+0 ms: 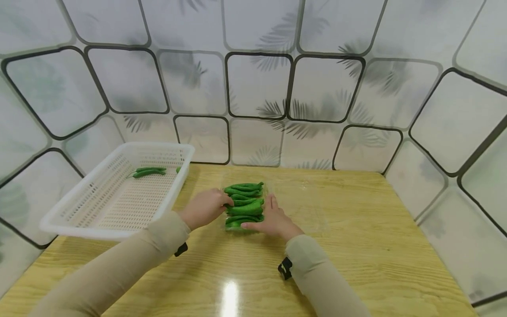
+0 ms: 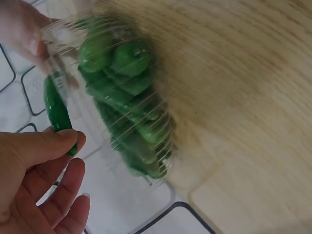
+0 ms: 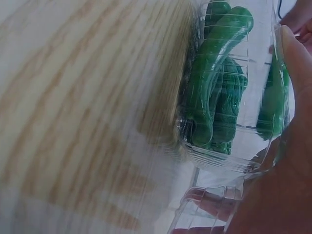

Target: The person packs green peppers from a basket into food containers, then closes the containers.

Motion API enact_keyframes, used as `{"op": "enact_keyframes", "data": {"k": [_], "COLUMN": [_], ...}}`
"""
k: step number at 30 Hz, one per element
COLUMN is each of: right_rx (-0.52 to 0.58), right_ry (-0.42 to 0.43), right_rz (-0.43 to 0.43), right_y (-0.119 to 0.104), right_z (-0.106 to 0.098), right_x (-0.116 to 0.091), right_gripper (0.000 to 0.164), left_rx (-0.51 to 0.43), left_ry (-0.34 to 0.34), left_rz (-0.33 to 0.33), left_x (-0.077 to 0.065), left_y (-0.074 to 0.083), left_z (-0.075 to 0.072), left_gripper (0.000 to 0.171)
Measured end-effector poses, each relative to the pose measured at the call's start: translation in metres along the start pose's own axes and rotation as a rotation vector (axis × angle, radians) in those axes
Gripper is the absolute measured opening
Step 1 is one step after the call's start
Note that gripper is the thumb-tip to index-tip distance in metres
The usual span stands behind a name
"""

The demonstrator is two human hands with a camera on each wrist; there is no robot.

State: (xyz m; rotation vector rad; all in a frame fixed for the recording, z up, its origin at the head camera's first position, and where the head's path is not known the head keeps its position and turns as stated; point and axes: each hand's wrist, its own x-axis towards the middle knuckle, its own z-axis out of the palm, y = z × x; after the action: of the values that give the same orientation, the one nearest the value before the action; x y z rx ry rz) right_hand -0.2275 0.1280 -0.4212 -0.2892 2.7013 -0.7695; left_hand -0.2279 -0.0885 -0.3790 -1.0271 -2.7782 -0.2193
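A clear plastic box sits on the table, packed with rows of green peppers. Thumb and fingertips of my left hand pinch one end of a green pepper above the box's left side. The same pepper shows over the box in the right wrist view. At the opposite side, my right hand rests against the box's edge, fingers straight and thumb reaching along the near corner. The box's clear lid lies folded back to the right, partly behind the right hand.
A white perforated basket stands at the left of the wooden table, with a few green peppers inside. A patterned wall covering rises behind the table's back edge and along the sides.
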Motion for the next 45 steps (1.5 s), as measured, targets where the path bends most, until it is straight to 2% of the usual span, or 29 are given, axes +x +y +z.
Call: {"op": "enact_keyframes", "data": {"k": [7,12,23,31,35,38,41,45], "right_rx": [-0.006,-0.011,-0.014,-0.011,-0.017,-0.017,-0.001,0.008], "right_ry": [-0.010,-0.005,-0.002,-0.007,-0.003,-0.002,-0.002,0.000], "right_rz": [-0.008,-0.012,-0.004,0.004,0.002,0.001,0.002,0.008], "right_y": [0.000,-0.002,-0.001,0.000,0.001,0.001,0.000,-0.001], "right_z": [0.001,0.002,0.004,0.004,0.003,0.003,0.002,0.000], "right_x": [0.000,0.000,0.002,0.002,0.002,0.002,0.001,0.001], "right_gripper": [0.120,0.120,0.121,0.122,0.122,0.122,0.123,0.124], "left_rx": [-0.050,-0.064,-0.018,0.001,0.021,0.025,0.029,0.035], "left_ry": [-0.083,-0.091,-0.119,-0.116,-0.090,-0.070,-0.027,0.059], "left_rz": [-0.035,-0.027,-0.004,-0.065,-0.105,-0.126,-0.111,-0.060], "left_x": [0.003,0.003,0.003,0.005,0.007,0.005,0.001,-0.005], "left_y": [-0.003,-0.006,-0.008,-0.004,0.002,0.010,0.020,0.029], "left_z": [0.016,0.021,0.025,0.023,0.015,0.003,-0.015,-0.046], "left_gripper": [0.020,0.018,0.012,0.014,0.015,0.014,0.014,0.013]}}
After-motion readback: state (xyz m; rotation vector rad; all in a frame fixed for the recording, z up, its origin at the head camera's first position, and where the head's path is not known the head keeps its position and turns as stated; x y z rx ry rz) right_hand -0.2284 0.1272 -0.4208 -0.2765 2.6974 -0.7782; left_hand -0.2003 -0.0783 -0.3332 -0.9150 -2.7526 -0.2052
